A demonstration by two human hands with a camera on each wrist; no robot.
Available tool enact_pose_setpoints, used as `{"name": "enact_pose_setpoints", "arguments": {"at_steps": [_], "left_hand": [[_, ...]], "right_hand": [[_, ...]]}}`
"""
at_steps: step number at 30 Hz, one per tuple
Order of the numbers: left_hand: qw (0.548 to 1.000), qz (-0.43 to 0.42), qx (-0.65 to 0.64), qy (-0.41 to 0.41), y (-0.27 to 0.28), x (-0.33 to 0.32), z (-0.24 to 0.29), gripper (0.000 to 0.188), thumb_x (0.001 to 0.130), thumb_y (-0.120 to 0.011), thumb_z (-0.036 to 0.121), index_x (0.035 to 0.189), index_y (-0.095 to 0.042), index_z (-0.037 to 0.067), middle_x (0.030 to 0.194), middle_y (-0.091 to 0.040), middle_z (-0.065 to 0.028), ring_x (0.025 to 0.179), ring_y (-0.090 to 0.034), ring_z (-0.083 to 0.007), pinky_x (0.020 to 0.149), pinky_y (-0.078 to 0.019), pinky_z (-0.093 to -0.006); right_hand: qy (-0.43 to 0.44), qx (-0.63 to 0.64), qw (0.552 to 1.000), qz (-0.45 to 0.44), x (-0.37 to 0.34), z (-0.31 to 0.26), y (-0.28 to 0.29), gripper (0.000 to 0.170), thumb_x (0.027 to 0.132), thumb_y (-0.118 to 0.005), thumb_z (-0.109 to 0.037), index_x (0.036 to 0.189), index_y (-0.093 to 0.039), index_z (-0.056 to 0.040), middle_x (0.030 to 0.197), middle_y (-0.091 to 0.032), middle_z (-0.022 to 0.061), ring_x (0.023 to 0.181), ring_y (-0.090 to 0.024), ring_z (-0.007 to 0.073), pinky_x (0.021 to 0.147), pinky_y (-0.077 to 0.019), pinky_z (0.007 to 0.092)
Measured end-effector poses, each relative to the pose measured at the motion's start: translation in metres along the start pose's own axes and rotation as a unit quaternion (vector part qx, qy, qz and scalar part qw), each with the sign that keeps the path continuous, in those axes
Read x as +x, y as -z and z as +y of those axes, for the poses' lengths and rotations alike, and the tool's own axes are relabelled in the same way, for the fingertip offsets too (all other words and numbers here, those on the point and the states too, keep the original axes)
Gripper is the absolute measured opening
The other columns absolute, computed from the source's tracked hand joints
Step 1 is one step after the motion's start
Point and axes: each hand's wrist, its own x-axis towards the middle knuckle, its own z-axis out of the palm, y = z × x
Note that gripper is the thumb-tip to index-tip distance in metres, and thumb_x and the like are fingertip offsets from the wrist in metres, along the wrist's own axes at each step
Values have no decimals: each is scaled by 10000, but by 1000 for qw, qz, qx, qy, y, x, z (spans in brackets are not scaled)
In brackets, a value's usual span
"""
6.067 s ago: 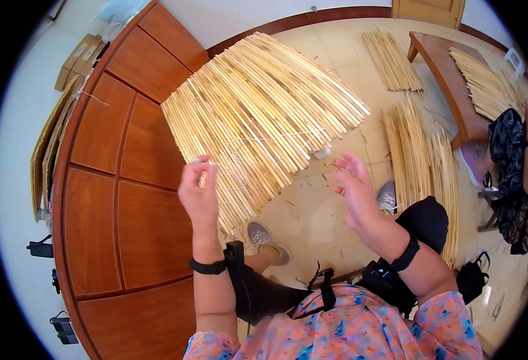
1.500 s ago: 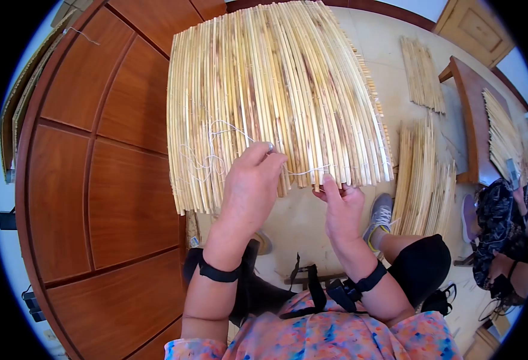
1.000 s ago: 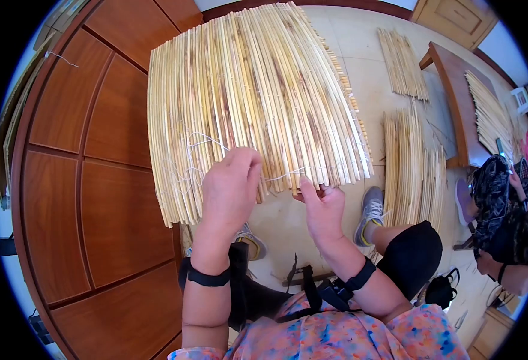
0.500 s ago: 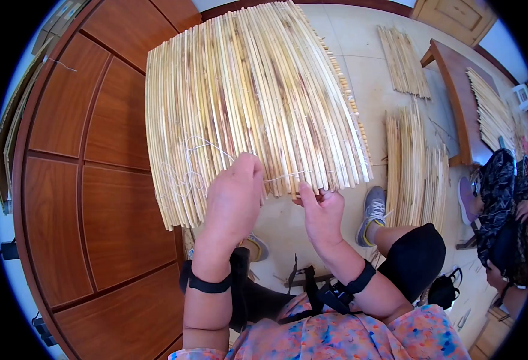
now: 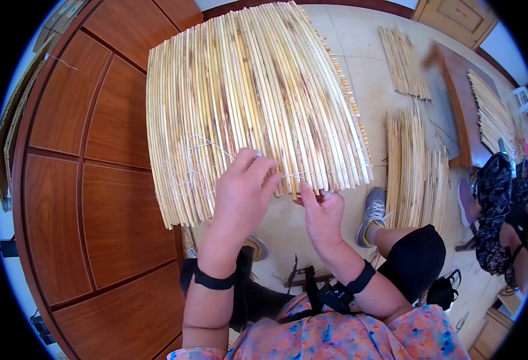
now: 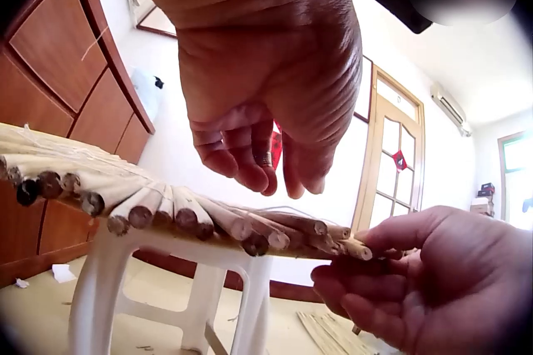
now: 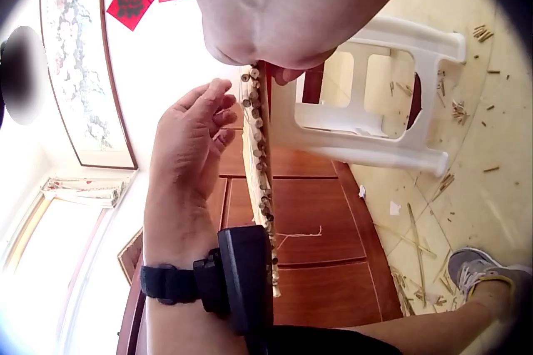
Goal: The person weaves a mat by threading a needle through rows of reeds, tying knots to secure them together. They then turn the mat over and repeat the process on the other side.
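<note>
A mat of tied pale reeds (image 5: 246, 90) slopes away from the person, its cut ends facing the body. At the near edge the right hand (image 5: 324, 216) grips the reed ends, thumb on top and fingers underneath. My left hand (image 5: 240, 195) is over the edge to the left of it, its fingers loosely bent. White thread (image 5: 202, 141) lies in loops on the mat, and a stretch of it runs between the hands. In the left wrist view the left hand (image 6: 271, 80) hangs above the reed ends (image 6: 190, 215); whether its fingertips touch the thread is unclear.
A white plastic stool (image 6: 221, 263) stands beneath the mat. Wooden cabinet panels (image 5: 117, 114) border the left side. Reed bundles (image 5: 405, 168) lie on the floor at the right, near a wooden bench (image 5: 462, 102) and a seated person. Reed scraps (image 7: 458, 111) litter the tiles.
Since the first frame, the hands have come to the mat's near edge and the right one has gripped it. Over the last half second the left hand has turned and its fingers have spread slightly.
</note>
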Motion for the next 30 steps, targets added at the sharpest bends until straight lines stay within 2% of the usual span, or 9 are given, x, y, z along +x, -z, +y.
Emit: {"name": "enact_pose_setpoints", "arguments": {"at_steps": [6,8,11,14,17,20,22,26,30], "left_hand": [[998,9,17,-65,-18,-1,1,130,735,-637,-14,850,-602,35,921,-577,-153,797,-593,-337,665,-486,-380],[991,21,77,-104,-19,-1,3,107,746,-609,-25,834,-578,27,919,-566,-175,789,-580,-359,674,-476,-404],[990,-24,102,-89,-14,-2,20,48,822,-560,10,857,-527,1,912,-533,-177,832,-540,-370,707,-441,-444],[991,-52,108,-58,-19,-4,29,67,830,-561,9,869,-507,1,916,-523,-179,816,-531,-358,688,-425,-441],[991,-45,101,-76,-22,-8,22,59,850,-551,6,888,-507,2,854,-537,-182,753,-538,-360,651,-427,-419],[994,-85,65,0,-19,-10,26,43,863,-538,-9,882,-500,-5,741,-527,-169,650,-535,-332,600,-425,-392],[996,-91,13,-19,-17,-11,21,44,865,-542,-13,882,-502,-7,696,-524,-161,609,-530,-304,575,-422,-378],[992,-120,-41,9,-12,-13,13,46,843,-570,-22,870,-534,-11,691,-538,-145,603,-532,-258,560,-419,-346],[992,-111,10,-59,-1,-11,15,28,791,-606,-16,795,-580,-7,718,-551,-147,624,-536,-287,574,-430,-354]], "right_hand": [[-57,-209,976,-5,-9,-27,1,320,877,-627,-283,800,-683,22,568,-593,118,531,-519,112,502,-443,345],[24,-104,994,9,-5,8,-2,287,874,-623,-243,821,-670,35,593,-605,144,518,-537,140,504,-443,356],[72,-149,986,-10,-3,-4,2,225,862,-629,-199,883,-657,24,627,-599,169,515,-554,187,516,-448,344],[81,-31,996,17,-1,-1,-3,275,863,-632,-204,816,-647,66,602,-608,171,536,-587,148,503,-465,325],[78,-75,994,11,-5,-1,-2,213,849,-627,-170,847,-625,43,605,-576,169,506,-543,203,511,-440,351],[106,-52,993,26,-3,11,-7,211,842,-626,-165,830,-615,45,590,-556,161,500,-522,198,509,-434,351],[115,-45,992,30,-2,15,-8,215,837,-626,-165,828,-611,49,590,-553,164,497,-518,202,505,-430,355],[92,-40,995,28,-7,0,-4,235,836,-619,-174,796,-607,58,587,-550,183,489,-515,227,496,-424,365],[33,-121,992,21,-4,-3,-1,310,829,-627,-224,716,-601,64,562,-530,207,480,-510,224,493,-422,391]]}}
